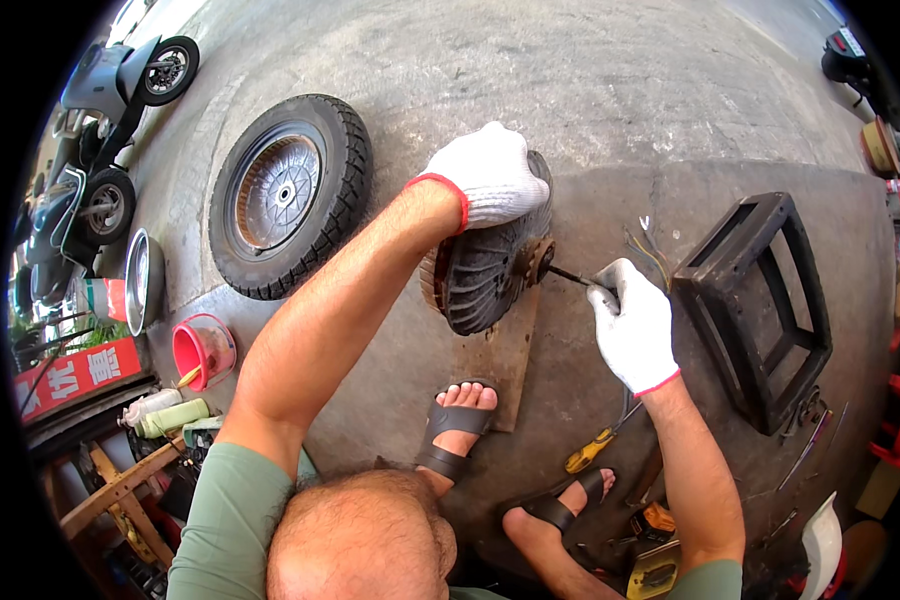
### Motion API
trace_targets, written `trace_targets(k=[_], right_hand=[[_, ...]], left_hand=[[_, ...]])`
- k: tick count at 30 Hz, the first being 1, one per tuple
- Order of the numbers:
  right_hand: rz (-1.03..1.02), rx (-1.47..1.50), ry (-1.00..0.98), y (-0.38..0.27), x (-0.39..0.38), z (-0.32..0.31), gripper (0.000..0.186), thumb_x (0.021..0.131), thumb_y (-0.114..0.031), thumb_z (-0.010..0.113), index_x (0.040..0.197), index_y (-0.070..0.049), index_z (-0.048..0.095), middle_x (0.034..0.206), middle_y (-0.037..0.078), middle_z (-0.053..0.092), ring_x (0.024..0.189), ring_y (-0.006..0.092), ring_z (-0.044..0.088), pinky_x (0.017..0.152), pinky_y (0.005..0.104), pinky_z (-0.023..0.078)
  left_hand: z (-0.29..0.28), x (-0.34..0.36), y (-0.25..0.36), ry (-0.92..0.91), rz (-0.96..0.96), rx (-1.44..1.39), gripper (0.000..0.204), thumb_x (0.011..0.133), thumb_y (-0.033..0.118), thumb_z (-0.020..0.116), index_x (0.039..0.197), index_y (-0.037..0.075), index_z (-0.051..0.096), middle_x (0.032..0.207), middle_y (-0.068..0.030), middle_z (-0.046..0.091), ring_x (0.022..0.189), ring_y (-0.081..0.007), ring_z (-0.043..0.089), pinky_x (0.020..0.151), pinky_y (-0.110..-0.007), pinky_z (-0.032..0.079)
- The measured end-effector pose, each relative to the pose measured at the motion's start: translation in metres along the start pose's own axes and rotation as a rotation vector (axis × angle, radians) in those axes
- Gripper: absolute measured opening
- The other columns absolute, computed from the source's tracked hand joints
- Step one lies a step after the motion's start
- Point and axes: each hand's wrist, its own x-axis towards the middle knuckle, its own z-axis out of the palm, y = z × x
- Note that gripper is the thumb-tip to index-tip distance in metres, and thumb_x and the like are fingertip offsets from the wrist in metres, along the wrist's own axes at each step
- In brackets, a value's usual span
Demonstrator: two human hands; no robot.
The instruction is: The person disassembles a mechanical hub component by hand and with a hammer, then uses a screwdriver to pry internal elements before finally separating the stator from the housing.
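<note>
A dark, finned hub-motor core (475, 285) stands on edge on a wooden board (510, 375), with copper-coloured windings showing along its left side. My left hand (490, 178), in a white knitted glove with a red cuff, is closed over the core's upper rim; its fingertips are hidden. From the hub on the right side a black cable (570, 275) runs out to my right hand (638, 325), gloved the same way. Thumb and fingers there are pinched around it. Loose coloured wire ends (658, 255) stick out beyond that hand.
A tyred wheel (345, 225) with an open hub lies to the left. On the right sits a black metal frame (705, 310). A yellow-handled tool (590, 452) lies near my feet. A red bucket (225, 345), a metal basin (148, 280) and parked scooters (100, 75) are farther left.
</note>
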Motion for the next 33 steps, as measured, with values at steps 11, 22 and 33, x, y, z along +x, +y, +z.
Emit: trace_targets(k=[11,22,33], right_hand=[[0.872,0.965,-0.419,0.006,0.009,-0.002,0.025,0.104,-0.023,0.060,0.086,-0.006,0.060,0.068,-0.002,0.054,0.052,0.0085,0.045,0.048,0.0276,0.035],[-0.222,-0.316,0.081,0.000,-0.004,0.010,0.018,0.093,-0.016,0.070,0.088,-0.004,0.058,0.074,0.016,0.062,0.069,0.0390,0.066,0.062,0.0430,0.051],[0.022,-0.110,-0.146,0.005,0.000,0.011,0.021,0.099,-0.022,0.062,0.093,-0.002,0.065,0.081,0.026,0.066,0.076,0.0447,0.066,0.067,0.0472,0.050]], left_hand=[[0.006,-0.001,0.000,0.020,0.020,0.029,0.047,0.083,0.031,0.061,0.102,-0.011,0.072,0.109,-0.0343,0.068,0.104,-0.0468,0.069,0.096,-0.045,0.054],[0.004,-0.004,0.002,0.020,0.032,0.016,0.046,0.083,0.030,0.060,0.099,-0.011,0.072,0.109,-0.0348,0.068,0.103,-0.0463,0.069,0.095,-0.045,0.055],[0.008,-0.008,0.002,0.036,0.021,0.043,0.050,0.086,0.034,0.060,0.106,-0.010,0.070,0.118,-0.0336,0.064,0.111,-0.0458,0.065,0.101,-0.045,0.051]])
